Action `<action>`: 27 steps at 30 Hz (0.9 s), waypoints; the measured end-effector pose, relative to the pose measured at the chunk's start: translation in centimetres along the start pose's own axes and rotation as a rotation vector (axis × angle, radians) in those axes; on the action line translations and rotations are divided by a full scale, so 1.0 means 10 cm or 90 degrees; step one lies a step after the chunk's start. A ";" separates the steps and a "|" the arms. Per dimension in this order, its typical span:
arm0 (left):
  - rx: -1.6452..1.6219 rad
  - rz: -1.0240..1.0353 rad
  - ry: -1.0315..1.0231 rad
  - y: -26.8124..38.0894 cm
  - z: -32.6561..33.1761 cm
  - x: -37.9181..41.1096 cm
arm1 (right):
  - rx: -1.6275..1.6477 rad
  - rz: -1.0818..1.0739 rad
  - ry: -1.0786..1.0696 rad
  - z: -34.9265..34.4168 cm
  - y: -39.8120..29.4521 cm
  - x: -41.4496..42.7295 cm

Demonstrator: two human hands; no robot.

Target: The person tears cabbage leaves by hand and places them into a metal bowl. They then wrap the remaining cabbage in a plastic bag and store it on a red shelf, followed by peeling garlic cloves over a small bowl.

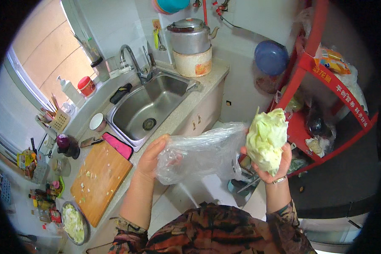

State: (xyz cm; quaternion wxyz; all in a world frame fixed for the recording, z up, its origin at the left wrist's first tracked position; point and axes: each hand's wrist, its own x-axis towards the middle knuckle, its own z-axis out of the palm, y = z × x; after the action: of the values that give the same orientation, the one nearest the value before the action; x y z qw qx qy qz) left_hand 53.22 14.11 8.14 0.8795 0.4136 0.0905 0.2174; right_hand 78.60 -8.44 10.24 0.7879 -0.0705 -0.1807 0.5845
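My left hand grips one side of a clear plastic bag, which stretches across in front of me above the floor. In my right hand lies a pale green piece of cabbage, held upright beside the bag's other end; fingertips of this hand touch the bag there. Scraps of cabbage lie on the wooden cutting board on the counter to the left. Cut cabbage fills a metal bowl near the board's lower corner. A cleaver and a pink cloth lie at the board's far edge.
A steel sink is set in the counter, with a white cup beside it. An aluminium kettle stands on a round container in the corner. At the right, a red rack holds bagged food. Bottles and jars crowd the left.
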 end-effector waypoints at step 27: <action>-0.245 -0.063 -0.003 -0.07 0.29 0.19 | -0.115 0.119 0.060 -0.28 0.48 0.02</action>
State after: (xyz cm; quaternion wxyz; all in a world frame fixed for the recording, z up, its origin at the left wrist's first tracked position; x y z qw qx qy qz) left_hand 56.14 12.57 9.53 0.9523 0.2330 0.0656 0.1859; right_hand 75.41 -6.52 6.16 0.7278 -0.1853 -0.1883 0.6329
